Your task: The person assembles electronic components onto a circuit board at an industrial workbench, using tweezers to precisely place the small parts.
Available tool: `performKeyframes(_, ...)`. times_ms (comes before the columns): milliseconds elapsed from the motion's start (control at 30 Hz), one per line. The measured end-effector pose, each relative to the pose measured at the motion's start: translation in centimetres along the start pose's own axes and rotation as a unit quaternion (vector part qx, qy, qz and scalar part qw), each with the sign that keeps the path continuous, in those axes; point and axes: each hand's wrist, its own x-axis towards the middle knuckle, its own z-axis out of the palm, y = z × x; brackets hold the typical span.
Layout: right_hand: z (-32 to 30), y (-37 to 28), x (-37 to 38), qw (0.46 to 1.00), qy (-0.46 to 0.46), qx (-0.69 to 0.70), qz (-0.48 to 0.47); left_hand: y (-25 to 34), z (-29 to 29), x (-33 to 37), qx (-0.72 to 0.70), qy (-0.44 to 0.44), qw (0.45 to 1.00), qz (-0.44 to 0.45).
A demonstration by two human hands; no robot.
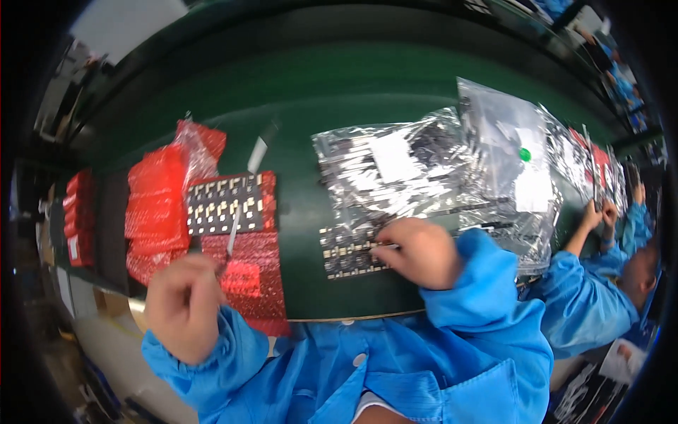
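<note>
My left hand (185, 300) is closed and blurred, low over the left side of the bench. A slim pale strip (234, 230) rises by its fingertips; whether it is held is unclear. Beyond that, a black panel with rows of small pale parts (226, 205) lies on red bubble wrap (256, 300). My right hand (421, 252) has its thumb and fingers pinched together at the right end of another black panel with pale parts (344, 254). Something small and pale shows at the fingertips, too small to name. Part of this panel is hidden under the hand.
A clear bag with dark strips (395, 166) lies beyond my right hand, and another clear bag with a green dot (526, 154) beside it. Red wrapped bundles (157, 198) sit at the left on the green bench (304, 92). A co-worker's hands (600, 214) work at the right.
</note>
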Motion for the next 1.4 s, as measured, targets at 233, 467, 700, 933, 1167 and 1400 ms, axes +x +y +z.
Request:
performKeyframes(233,-4.9,-7.9,3.4,0.958,0.076,0.049,-0.273,0.1,2.6,0.0,0.049,-0.244,0.967,0.054)
performKeyframes(467,-0.3,-5.1,2.8,0.989,-0.032,0.066,-0.126,-4.5,6.3,-2.3,0.092,-0.116,0.985,0.094)
performKeyframes(700,3.3,-2.5,2.9,0.986,-0.156,0.004,0.049,-9.4,8.2,-4.5,0.227,-0.211,0.934,0.177)
performKeyframes(933,4.2,-2.2,2.9,0.983,-0.159,-0.026,0.085,-9.7,8.3,-4.5,0.221,-0.212,0.936,0.171)
performKeyframes(1167,4.2,-1.8,3.0,0.983,-0.153,-0.005,0.096,-9.8,8.3,-4.6,0.228,-0.212,0.935,0.169)
performKeyframes(1400,3.9,-1.5,3.3,0.975,-0.19,0.026,0.114,-9.9,8.4,-4.7,0.228,-0.208,0.936,0.168)
